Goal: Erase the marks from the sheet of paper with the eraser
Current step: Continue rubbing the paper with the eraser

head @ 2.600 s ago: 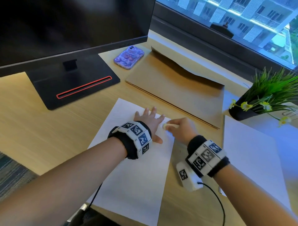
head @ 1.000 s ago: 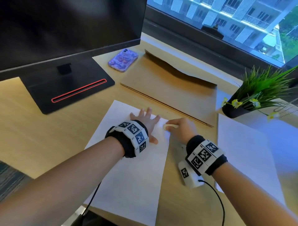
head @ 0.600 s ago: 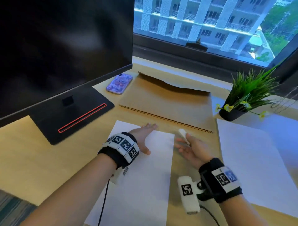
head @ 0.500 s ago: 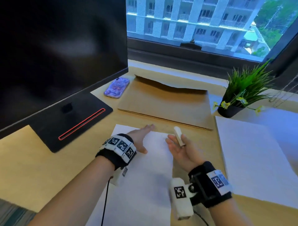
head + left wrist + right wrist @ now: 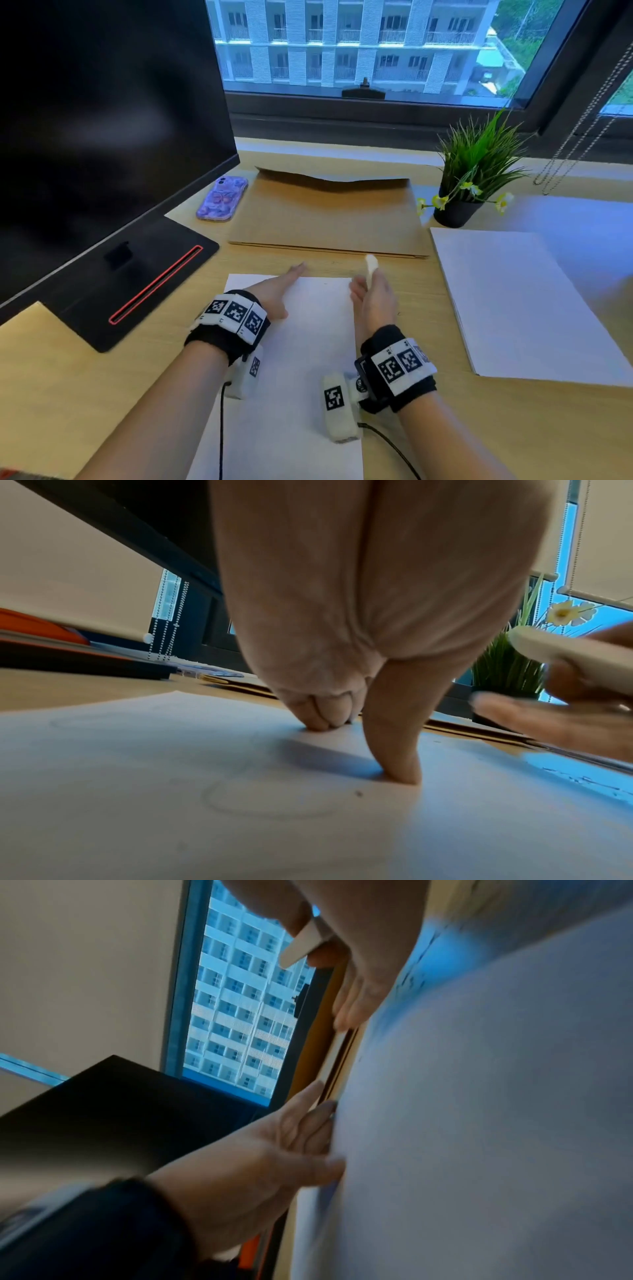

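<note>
My right hand (image 5: 375, 301) has lifted the white eraser (image 5: 371, 269) off the sheet of paper (image 5: 308, 359), pinching it upright, while my flat, open left hand (image 5: 277, 294) steadies the page on the desk (image 5: 68, 377); next, probably brushing crumbs.

The head camera looked down and forward over the light wooden desk (image 5: 85, 370). The left wrist camera sat very low, close above the white sheet of paper (image 5: 171, 818), facing the window. The right wrist camera, tilted sideways, shared this sheet.
</note>
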`<action>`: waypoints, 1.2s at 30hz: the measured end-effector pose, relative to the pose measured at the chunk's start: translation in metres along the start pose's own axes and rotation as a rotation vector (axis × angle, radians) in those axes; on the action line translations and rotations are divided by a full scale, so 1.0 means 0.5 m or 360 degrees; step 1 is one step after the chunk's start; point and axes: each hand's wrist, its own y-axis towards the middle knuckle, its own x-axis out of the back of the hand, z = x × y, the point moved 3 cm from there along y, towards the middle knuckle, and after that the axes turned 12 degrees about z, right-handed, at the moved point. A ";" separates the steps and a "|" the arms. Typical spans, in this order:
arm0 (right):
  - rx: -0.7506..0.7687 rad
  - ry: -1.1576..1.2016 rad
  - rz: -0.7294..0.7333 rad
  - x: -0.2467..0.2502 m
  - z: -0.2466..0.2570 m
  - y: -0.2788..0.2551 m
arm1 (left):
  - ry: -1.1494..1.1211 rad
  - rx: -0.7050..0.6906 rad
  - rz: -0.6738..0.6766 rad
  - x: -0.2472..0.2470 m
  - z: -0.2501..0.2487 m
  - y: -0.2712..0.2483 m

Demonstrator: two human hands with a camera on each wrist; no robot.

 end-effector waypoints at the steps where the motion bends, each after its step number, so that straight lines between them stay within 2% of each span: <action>1: -0.0016 0.0024 0.0095 -0.013 -0.002 -0.006 | -0.0001 -0.0004 -0.0015 0.000 0.001 0.000; 5: -0.0468 -0.0060 0.0729 -0.086 -0.056 -0.036 | -0.0107 0.0005 -0.0090 -0.005 0.002 -0.002; 6: -0.0542 -0.0087 0.0780 -0.093 -0.068 -0.037 | -0.0137 0.0005 -0.0098 -0.006 0.000 -0.002; 8: -0.0553 0.0016 0.0666 -0.087 -0.073 -0.023 | -0.0125 0.0056 -0.0076 -0.007 0.001 -0.001; 10: -0.0310 0.0017 0.0266 -0.056 -0.051 0.005 | -0.0104 0.0109 -0.0074 -0.004 0.001 -0.003; 12: -0.0013 -0.0259 -0.0161 -0.023 -0.015 0.018 | -0.0098 0.0117 -0.0074 -0.002 0.001 -0.005; 13: 0.0103 -0.0357 -0.0283 -0.013 -0.003 0.019 | -0.0091 0.0121 -0.0067 -0.002 0.000 -0.005; 14: 0.0156 -0.0375 -0.0312 -0.013 0.004 0.017 | -0.0082 0.0121 -0.0064 -0.002 0.001 -0.005; 16: 0.0091 -0.0223 -0.0099 -0.034 -0.002 0.010 | -0.0064 0.0128 -0.0069 0.000 0.001 -0.005; 19: -0.0276 -0.0076 0.0423 -0.084 -0.036 -0.004 | -0.0019 0.0120 -0.0095 0.000 -0.002 -0.005; 20: -0.0366 -0.0091 0.0488 -0.090 -0.049 -0.003 | -0.0009 0.0115 -0.0105 -0.001 -0.002 -0.004; 22: -0.0363 -0.0037 0.0370 -0.087 -0.054 0.007 | -0.0020 0.0126 -0.0095 -0.002 0.000 -0.003; 25: -0.0097 -0.0301 -0.0171 -0.054 -0.017 0.019 | -0.0048 0.0130 -0.0071 -0.003 0.003 -0.006; 26: -0.0006 -0.0377 -0.0279 -0.046 -0.006 0.019 | -0.0043 0.0129 -0.0071 -0.003 0.003 -0.007; 27: 0.0034 -0.0352 -0.0277 -0.044 0.001 0.020 | -0.0044 0.0130 -0.0073 -0.002 0.003 -0.008; 28: 0.0029 -0.0260 -0.0177 -0.050 0.002 0.019 | -0.0048 0.0129 -0.0081 -0.002 0.004 -0.008; 30: -0.0117 -0.0083 0.0191 -0.071 -0.015 0.014 | -0.0049 0.0126 -0.0087 -0.003 0.003 -0.008; 31: -0.0238 -0.0100 0.0374 -0.077 -0.027 0.013 | -0.0048 0.0117 -0.0094 -0.003 0.003 -0.008; 32: -0.0326 -0.0162 0.0463 -0.075 -0.039 0.013 | -0.0043 0.0106 -0.0098 -0.003 0.004 -0.007; 33: -0.0335 -0.0209 0.0417 -0.066 -0.046 0.020 | -0.0046 0.0101 -0.0095 -0.003 0.004 -0.007; 36: -0.0107 -0.0353 -0.0003 -0.017 -0.012 0.027 | -0.0072 0.0105 -0.0076 -0.004 0.008 -0.008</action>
